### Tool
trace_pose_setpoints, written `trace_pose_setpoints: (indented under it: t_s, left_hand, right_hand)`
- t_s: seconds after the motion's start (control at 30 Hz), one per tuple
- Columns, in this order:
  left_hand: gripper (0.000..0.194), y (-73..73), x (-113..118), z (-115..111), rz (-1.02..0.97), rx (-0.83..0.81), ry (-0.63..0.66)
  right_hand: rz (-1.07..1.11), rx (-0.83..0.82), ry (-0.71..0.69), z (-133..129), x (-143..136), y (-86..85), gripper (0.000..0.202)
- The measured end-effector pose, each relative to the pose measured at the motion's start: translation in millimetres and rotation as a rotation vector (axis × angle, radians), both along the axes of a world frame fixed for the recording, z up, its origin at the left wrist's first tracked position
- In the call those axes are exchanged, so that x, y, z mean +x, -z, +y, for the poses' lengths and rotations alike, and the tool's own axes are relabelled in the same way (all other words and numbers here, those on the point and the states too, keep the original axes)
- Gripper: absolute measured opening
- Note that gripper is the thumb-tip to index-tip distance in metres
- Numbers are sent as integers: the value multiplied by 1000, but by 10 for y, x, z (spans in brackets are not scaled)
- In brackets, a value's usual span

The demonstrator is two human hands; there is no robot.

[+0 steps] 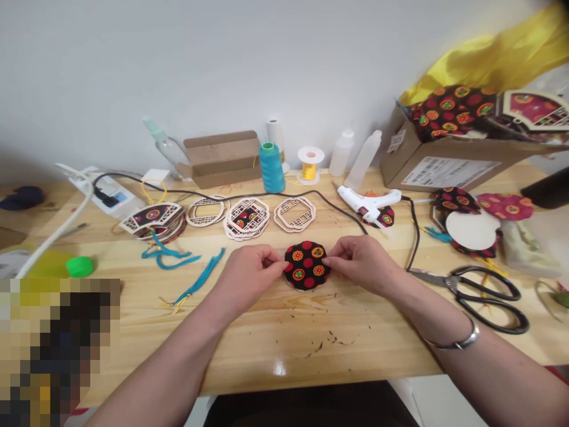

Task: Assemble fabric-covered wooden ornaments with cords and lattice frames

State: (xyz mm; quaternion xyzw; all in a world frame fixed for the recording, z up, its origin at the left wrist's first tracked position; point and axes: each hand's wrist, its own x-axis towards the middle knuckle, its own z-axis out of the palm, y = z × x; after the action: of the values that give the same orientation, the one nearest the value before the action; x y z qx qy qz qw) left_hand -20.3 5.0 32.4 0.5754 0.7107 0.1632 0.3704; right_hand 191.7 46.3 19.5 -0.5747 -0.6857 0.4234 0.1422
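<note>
Between my two hands is a round black fabric piece (307,265) with red dots and orange-and-green flower motifs. My left hand (253,273) pinches its left edge between thumb and forefinger. On the opposite edge, the fingertips of my right hand (362,261) are closed in a similar pinch. Behind the piece lie pale wooden lattice frames: one bare lattice frame (294,214), a stack of lattice frames (247,218) with patterned fabric showing through, and an oval-opening frame (207,211). A white glue gun (371,201) rests beyond my right hand.
Large black-handled scissors (471,287) lie beside my right forearm. Blue tassels (202,276) and fan-shaped frames (155,220) are at the left. A turquoise thread cone (271,169), yellow thread spool (310,165) and plastic bottles (341,154) stand behind. A full cardboard box (444,163) is at back right.
</note>
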Motion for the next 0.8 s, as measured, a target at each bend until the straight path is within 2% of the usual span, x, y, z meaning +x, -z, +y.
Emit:
trace_pose_setpoints:
  t_s: [0.27, 0.8]
  left_hand:
    - [21, 23, 0, 6, 52, 10, 32]
    - [22, -36, 40, -5, 157, 19, 68]
  right_hand:
    - [-24, 10, -12, 8, 5, 8, 16]
    - [-63, 54, -15, 2, -4, 5, 15]
